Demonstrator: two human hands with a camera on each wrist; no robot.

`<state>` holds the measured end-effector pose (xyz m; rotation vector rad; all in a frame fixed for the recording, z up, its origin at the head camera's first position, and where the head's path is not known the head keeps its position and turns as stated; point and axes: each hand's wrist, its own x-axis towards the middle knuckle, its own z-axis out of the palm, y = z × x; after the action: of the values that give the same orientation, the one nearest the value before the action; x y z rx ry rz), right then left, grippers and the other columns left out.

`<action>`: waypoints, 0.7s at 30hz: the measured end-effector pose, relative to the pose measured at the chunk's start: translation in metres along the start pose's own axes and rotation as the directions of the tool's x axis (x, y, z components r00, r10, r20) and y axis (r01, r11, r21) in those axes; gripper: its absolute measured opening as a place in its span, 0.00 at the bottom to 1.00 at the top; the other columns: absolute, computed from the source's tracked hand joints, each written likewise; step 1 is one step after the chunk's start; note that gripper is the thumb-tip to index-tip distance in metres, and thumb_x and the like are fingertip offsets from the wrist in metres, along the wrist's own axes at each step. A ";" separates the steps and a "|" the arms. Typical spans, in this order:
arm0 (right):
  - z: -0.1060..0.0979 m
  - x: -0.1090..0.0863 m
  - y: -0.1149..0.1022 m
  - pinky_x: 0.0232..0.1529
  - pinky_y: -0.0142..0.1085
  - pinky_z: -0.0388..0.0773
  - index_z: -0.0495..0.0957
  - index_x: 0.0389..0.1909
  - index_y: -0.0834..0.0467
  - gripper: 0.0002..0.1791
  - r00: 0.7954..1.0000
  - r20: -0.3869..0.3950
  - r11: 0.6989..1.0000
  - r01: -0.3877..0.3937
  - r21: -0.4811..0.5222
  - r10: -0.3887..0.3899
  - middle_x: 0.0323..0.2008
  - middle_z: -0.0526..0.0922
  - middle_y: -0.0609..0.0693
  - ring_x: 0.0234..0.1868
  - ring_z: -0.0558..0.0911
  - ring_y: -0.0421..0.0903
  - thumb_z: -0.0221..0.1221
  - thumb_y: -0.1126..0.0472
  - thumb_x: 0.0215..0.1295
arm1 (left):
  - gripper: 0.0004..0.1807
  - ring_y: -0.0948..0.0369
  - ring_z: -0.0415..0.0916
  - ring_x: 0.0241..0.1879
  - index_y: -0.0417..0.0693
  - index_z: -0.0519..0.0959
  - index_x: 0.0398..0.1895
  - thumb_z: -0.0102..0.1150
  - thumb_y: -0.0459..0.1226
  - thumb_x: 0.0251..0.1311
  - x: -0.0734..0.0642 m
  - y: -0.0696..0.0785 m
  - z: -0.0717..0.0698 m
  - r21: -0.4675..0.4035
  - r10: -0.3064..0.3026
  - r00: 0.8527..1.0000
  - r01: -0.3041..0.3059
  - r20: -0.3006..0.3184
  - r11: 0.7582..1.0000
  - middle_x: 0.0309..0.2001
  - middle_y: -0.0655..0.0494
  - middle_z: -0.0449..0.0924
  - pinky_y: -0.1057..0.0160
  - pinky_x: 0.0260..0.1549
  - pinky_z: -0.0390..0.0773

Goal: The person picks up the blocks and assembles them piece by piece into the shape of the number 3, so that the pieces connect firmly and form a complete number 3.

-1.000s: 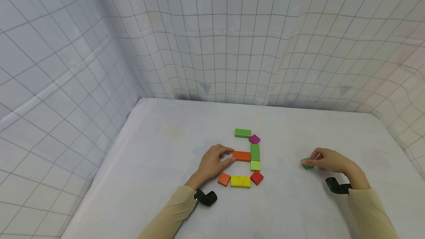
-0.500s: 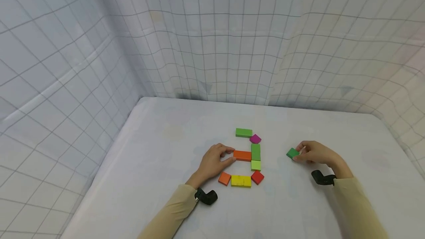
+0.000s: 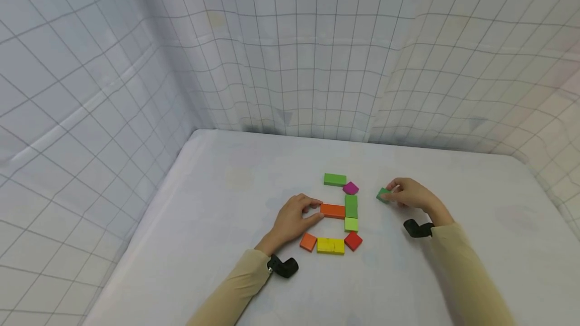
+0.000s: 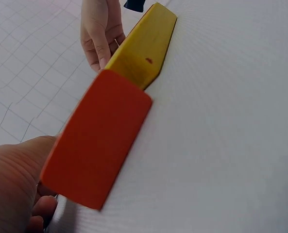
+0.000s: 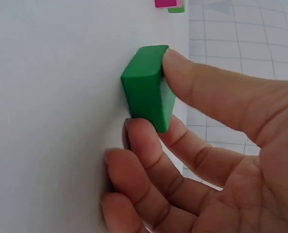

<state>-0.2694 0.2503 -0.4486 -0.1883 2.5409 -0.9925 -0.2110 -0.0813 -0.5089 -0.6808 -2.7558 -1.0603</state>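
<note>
My left hand (image 3: 292,221) lies at the left end of a long orange block (image 3: 333,211), pinching it between thumb and forefinger. In the left wrist view, an orange block (image 4: 97,138) and a yellow block (image 4: 146,43) stand in front of my left hand (image 4: 12,179) and hide its fingertips. To the right of the row, my right hand (image 3: 410,194) pinches a small dark green block (image 3: 383,195). The right wrist view shows the thumb on one side of that green block (image 5: 146,85), with fingertips below it.
Several blocks form a figure on the white table (image 3: 254,165): a green block (image 3: 335,179), a magenta one (image 3: 351,188), a green upright one (image 3: 351,206), a lime one (image 3: 351,224), a red one (image 3: 353,241), a yellow one (image 3: 331,246) and a small orange one (image 3: 308,242).
My right hand has carried the dark green block left and toward the back of the table, close to the magenta block. The left hand has stayed at the orange block.
</note>
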 end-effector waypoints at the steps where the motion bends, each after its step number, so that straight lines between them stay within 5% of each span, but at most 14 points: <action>1: -0.001 0.003 -0.002 0.30 0.39 0.68 0.74 0.46 0.66 0.22 1.000 -0.007 1.000 -0.001 -0.002 0.001 0.31 0.74 0.54 0.26 0.73 0.47 0.63 0.52 0.61 | 0.18 0.65 0.65 0.34 0.53 0.81 0.51 0.63 0.48 0.60 0.000 0.000 0.000 0.003 0.001 1.000 -0.001 -0.002 1.000 0.36 0.65 0.72 0.66 0.32 0.67; 10: -0.005 0.054 -0.023 0.33 0.37 0.67 0.76 0.44 0.64 0.21 0.993 -0.085 0.995 -0.076 0.066 0.082 0.32 0.73 0.52 0.29 0.72 0.46 0.65 0.52 0.59 | 0.17 0.65 0.65 0.33 0.53 0.82 0.50 0.63 0.48 0.60 0.000 0.000 -0.001 0.016 0.002 1.000 -0.002 -0.006 1.000 0.35 0.65 0.72 0.67 0.31 0.66; 21: 0.007 0.109 -0.075 0.26 0.32 0.63 0.75 0.36 0.60 0.14 0.993 0.033 0.987 -0.118 0.108 0.115 0.25 0.72 0.46 0.23 0.67 0.41 0.67 0.57 0.57 | 0.17 0.66 0.65 0.33 0.53 0.82 0.50 0.63 0.47 0.60 -0.003 0.004 -0.001 0.002 0.006 1.000 -0.006 0.000 1.000 0.35 0.64 0.73 0.67 0.31 0.66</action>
<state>-0.3672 0.1618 -0.4373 -0.0205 2.4341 -1.0731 -0.2065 -0.0804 -0.5069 -0.6886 -2.7526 -1.0558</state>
